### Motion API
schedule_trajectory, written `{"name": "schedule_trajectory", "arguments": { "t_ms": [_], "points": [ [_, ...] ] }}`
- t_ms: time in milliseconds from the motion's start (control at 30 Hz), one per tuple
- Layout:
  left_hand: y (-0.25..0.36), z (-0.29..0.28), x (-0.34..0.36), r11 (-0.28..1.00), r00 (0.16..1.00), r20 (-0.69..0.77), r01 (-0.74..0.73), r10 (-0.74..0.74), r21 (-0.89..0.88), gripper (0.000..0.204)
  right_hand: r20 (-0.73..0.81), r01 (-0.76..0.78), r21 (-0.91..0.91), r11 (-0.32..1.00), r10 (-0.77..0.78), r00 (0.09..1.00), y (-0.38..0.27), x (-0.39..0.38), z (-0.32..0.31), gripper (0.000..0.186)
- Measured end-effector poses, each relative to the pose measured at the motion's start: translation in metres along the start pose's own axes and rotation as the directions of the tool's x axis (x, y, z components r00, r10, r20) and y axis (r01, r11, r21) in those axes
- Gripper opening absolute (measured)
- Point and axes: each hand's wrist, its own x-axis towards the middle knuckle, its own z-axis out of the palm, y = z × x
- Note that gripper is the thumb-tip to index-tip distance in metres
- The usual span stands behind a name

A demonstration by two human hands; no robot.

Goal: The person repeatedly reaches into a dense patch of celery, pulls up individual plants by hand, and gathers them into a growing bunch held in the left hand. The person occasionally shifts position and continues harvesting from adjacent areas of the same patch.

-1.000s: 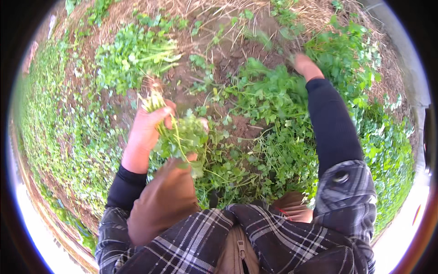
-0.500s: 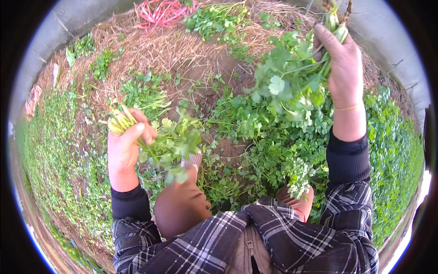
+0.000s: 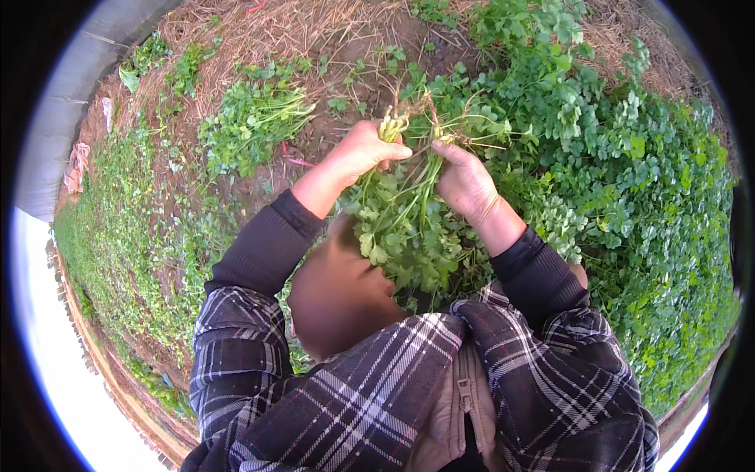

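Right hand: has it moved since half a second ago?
Yes: the right hand has moved left, nearer the pile of greens at upper left, and is now close beside the left hand.

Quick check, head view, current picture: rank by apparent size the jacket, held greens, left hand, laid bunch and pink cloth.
Largest to smallest:
1. Jacket
2. Held greens and laid bunch: unranked; the held greens look nearer the camera
3. Left hand
4. Pink cloth
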Motion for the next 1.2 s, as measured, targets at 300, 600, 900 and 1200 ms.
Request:
{"name": "schedule_trajectory", "arguments": {
  "t_ms": [300, 600, 900, 1200],
  "points": [
    [-0.149, 0.010, 0.067, 0.999, 0.997, -0.075, 0.017, -0.020, -0.034, 0.021, -0.233, -0.019, -0.068, 0.998, 0.003, 0.972, 0.076, 0.070, -0.105, 0.032],
    [-0.232, 0.006, 0.101, 0.976, 0.977, -0.006, 0.211, -0.212, -0.049, 0.011, -0.621, -0.385, -0.445, 0.809, 0.032, 0.783, 0.125, 0.085, -0.224, 0.049],
    [-0.196, -0.012, 0.098, 0.989, 0.973, -0.194, 0.112, -0.128, -0.093, 0.016, -0.736, -0.455, -0.634, 0.626, -0.306, 0.604, 0.103, 0.075, -0.228, 0.047],
    [-0.195, -0.007, 0.080, 0.964, 0.979, 0.036, 0.203, -0.200, -0.169, 0.014, -0.484, -0.129, -0.741, 0.659, -0.390, 0.784, 0.132, 0.056, -0.212, 0.041]
  ]
}}
